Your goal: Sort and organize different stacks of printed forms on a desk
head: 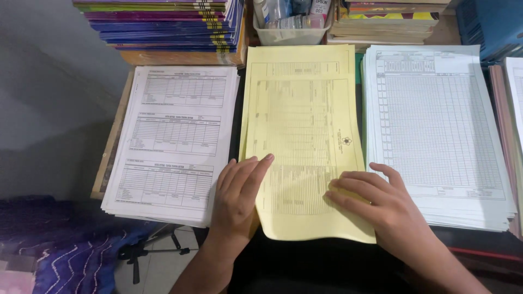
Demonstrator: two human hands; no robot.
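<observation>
Both hands lie flat, fingers spread: left hand (237,193) and right hand (376,201) pressing the yellow sheet (302,141), nothing pinched.

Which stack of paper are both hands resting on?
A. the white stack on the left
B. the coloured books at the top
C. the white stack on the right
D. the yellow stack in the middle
D: the left hand and the right hand both lie flat on the lower end of the yellow stack, between the two white stacks.
</observation>
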